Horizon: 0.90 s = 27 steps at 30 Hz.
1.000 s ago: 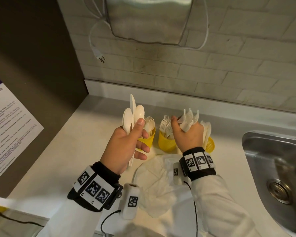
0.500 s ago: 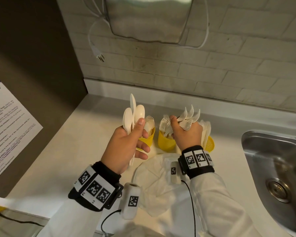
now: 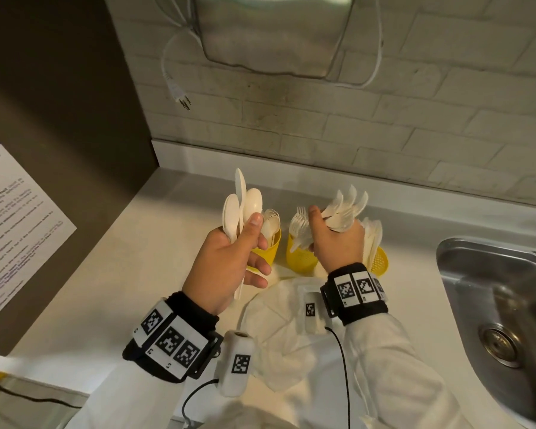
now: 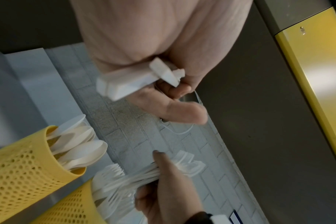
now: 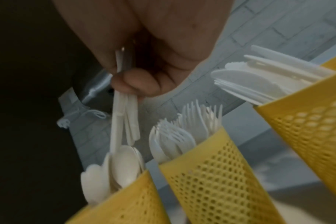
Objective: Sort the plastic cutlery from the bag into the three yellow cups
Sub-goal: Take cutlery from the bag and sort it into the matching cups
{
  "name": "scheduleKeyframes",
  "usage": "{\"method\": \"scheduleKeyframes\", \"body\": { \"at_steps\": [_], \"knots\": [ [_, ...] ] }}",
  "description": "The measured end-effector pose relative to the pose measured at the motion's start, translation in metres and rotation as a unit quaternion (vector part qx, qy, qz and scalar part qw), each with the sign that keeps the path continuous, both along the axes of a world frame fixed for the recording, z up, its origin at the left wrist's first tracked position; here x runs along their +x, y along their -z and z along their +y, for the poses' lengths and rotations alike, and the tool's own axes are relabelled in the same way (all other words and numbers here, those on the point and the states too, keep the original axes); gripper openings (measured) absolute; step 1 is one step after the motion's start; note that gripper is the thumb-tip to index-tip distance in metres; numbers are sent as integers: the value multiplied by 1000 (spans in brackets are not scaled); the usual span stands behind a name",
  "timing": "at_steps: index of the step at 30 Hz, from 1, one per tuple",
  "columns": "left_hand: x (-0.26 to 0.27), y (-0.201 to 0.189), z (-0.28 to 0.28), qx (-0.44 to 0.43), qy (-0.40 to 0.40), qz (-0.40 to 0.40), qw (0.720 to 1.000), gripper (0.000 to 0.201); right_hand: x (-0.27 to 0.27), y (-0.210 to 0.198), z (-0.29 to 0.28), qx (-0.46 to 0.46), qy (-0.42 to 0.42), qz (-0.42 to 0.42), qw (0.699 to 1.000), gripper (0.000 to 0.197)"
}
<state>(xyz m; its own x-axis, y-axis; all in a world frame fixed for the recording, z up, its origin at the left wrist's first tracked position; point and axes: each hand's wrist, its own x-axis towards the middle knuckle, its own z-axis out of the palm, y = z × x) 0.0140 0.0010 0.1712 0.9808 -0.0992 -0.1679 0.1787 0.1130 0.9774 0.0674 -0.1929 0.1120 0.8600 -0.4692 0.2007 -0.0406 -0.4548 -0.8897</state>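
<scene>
White spoons (image 3: 242, 209) are standing bowls-up in the left hand (image 3: 229, 264), whose grip is clamping their handles above the left cup (image 3: 268, 249). The right hand (image 3: 338, 243) is clamping a fanned bundle (image 3: 347, 209) over the middle cup (image 3: 300, 258). The right cup (image 3: 379, 261) is holding knives. The bag (image 3: 279, 320) is lying near on the bench (image 3: 121, 274).

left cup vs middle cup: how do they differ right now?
Contents: the left cup holds spoons, the middle cup holds forks.
View: the left hand, gripping its own spoons, covers much of the left cup; the right hand, gripping a fanned bunch of cutlery, sits just right of the middle cup.
Shared: both are yellow, perforated, upright on the counter.
</scene>
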Motion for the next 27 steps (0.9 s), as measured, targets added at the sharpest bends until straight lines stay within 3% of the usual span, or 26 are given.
{"method": "scheduleKeyframes", "body": {
  "at_steps": [3, 7, 15, 20, 23, 25, 27],
  "knots": [
    [-1, 0, -2, -7, 8, -1, 1000, 45, 5, 9, -3, -100, -16, 50, 994, 61],
    [0, 0, 1, -7, 7, -6, 1000, 42, 6, 13, -5, -178, 3, 30, 984, 55],
    [0, 1, 0, 1, 12, -10, 1000, 41, 5, 14, -2, -266, -60, -12, 962, 30],
    [1, 1, 0, 2, 17, -9, 1000, 43, 12, -1, -9, -316, -153, 86, 932, 38],
    [1, 1, -2, 2, 19, -12, 1000, 41, 15, -7, -13, -372, -162, 118, 906, 44],
    [1, 1, -3, 2, 18, -13, 1000, 39, 15, -5, -14, -364, -167, 138, 906, 44],
    [1, 1, -3, 6, 19, -15, 1000, 39, 17, 0, -13, -288, -154, 137, 935, 43]
  ]
}}
